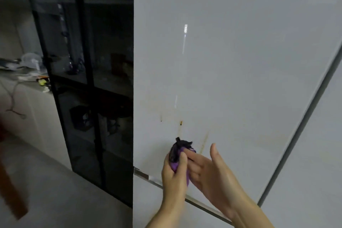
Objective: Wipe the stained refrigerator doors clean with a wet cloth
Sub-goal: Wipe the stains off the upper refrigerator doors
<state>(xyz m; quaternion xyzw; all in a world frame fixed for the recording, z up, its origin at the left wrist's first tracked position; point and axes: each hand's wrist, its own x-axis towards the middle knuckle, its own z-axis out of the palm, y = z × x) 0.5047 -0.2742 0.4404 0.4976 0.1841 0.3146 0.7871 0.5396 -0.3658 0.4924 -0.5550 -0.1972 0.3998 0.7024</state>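
Right hand (209,170): nearest the lens, entering from the bottom edge; grip slack, fingers straight, thumb raised, fingertips touching the cloth. Left hand (174,174): just beside it, grip curled round the cloth (177,151), a purple and black wad held before the lower part of the refrigerator door (231,61), just above the metal strip (144,173) along that door's bottom edge.

Surroundings: dark glass-fronted cabinet (92,79) against the door's left edge. Table (27,87) further left, carrying a clear container, a cable and a small yellow item. Grey floor (55,190) below. Second door (323,153) to the right, parted from the first by a dark seam (305,116). Lower door (157,209) beneath the strip. Both hands stand between the lens and the door's bottom portion, covering part of the strip.

Hard to make out: cabinet contents, murky behind tinted glass; brown blurred shape (11,181), cut off at the left frame edge; much of the cloth, hidden inside the left palm; whether the cloth touches the door cannot be told.

Orientation: cloth's long axis roughly upright, black frayed end pointing up, purple part low in the hand. Brown spot (181,122) just above it, a faint trail running down; paler streak (204,140) slanting just right of the cloth.
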